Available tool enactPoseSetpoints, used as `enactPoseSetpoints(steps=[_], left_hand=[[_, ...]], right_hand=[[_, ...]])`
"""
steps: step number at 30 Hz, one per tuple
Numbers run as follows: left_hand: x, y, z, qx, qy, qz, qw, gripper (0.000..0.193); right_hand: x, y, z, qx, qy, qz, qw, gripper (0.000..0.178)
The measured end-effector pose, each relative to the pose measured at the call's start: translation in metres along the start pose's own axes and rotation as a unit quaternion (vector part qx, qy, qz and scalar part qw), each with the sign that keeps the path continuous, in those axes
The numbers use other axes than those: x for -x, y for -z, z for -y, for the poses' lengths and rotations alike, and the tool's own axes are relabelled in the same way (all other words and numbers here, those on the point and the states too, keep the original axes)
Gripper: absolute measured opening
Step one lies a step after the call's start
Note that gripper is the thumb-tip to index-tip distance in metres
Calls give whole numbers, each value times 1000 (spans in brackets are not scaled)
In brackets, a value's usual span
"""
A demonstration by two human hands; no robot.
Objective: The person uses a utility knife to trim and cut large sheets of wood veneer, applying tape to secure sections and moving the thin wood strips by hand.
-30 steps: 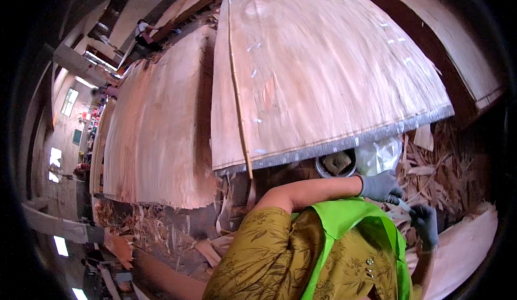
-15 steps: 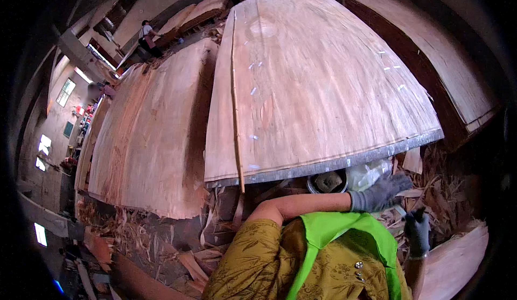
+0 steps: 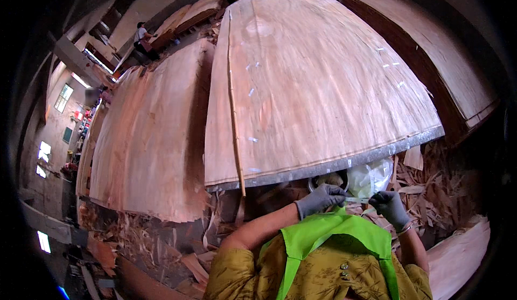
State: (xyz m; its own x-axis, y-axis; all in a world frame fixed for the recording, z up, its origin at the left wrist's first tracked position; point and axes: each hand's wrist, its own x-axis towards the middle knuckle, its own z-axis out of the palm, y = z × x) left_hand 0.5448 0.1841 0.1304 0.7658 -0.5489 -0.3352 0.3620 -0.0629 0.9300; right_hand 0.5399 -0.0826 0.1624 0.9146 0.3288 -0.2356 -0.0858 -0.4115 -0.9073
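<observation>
My left hand [image 3: 321, 200], in a grey glove, and my right hand [image 3: 392, 208], in a matching glove, are held close together in front of my chest. A short pale strip of tape [image 3: 356, 200] spans the gap between their fingertips, pinched at both ends. Just beyond them lie a white plastic bag [image 3: 372, 177] and a dark round bowl [image 3: 346, 184] with a brownish lump in it. The near edge of a large wood veneer sheet [image 3: 318, 95] is just past these. Several small white tape pieces are stuck on that sheet.
A long thin stick [image 3: 233, 106] lies lengthwise on the sheet's left side and juts over its near edge. More veneer stacks stand left [image 3: 151, 138] and right [image 3: 425, 47]. Veneer scraps [image 3: 425, 192] litter the floor. Another person [image 3: 143, 40] stands at the far left.
Both hands have come in from the right to the front of my chest. The tape strip is now stretched between them; the left hand has moved left, uncovering more of the plastic bag.
</observation>
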Motion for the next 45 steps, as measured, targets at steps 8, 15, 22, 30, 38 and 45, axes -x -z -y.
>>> enactPoseSetpoints(steps=[8,15,22,30,38,45], left_hand=[[-7,0,74,-67,-48,-166,983,14],[-47,20,203,42,-46,-465,883,70],[-97,49,271,-141,65,-523,838,42],[-122,51,257,-245,115,-564,780,24],[-87,40,241,-198,68,-617,758,26],[179,86,293,-149,226,-726,632,8]], right_hand=[[-21,15,-33,176,66,71,980,14],[-85,96,-93,-20,101,-209,972,23],[-81,-25,-98,-128,-109,-22,986,35],[-137,-138,-160,-168,-27,-70,983,25],[-162,-148,-230,-76,11,42,996,43],[-159,-153,-231,-249,-12,57,967,50]])
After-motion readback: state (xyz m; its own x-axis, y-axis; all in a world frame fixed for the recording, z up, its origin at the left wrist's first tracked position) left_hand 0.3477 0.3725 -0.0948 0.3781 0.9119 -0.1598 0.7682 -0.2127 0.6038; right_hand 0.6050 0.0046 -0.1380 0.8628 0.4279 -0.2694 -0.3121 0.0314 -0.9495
